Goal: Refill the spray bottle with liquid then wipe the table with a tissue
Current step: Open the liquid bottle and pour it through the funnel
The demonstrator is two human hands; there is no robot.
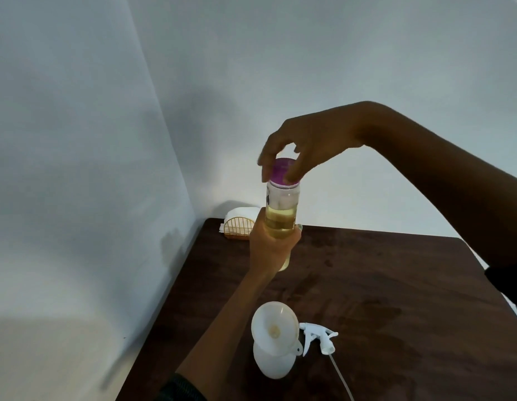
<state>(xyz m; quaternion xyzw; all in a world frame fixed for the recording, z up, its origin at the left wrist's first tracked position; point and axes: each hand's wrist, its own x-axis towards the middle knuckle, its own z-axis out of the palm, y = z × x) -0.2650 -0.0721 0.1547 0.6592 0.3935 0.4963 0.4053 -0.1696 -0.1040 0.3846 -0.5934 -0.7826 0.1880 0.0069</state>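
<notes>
A clear bottle [281,209] holding yellowish liquid is held upright at the centre of the frame, raised above the dark wooden table [381,285]. The left hand [270,244] is wrapped around the lower body of the bottle, fingers curled about it, with the forearm rising from the lower left of the frame. The right hand [303,146] is positioned over the top of the bottle from the upper right; its thumb and fingertips are curled onto the sides of the purple cap [281,172], which is seated on the bottle neck. Whether the cap is tight or loosened cannot be told.

At the lower centre of the frame the white spray bottle [270,360] is observed standing on the table, with a white funnel [274,328] seated in its mouth. A yellowish trace is visible at the funnel's throat. The liquid level inside the spray bottle cannot be told. Just to the right of it, the white trigger spray head [318,338] is laid on the table surface, its dip tube [341,377] running toward the lower edge of the frame.

At the far left corner of the table, beside the wall, a gold wire holder [239,230] containing white tissues [241,212] is noted, partly hidden behind the left hand
</notes>
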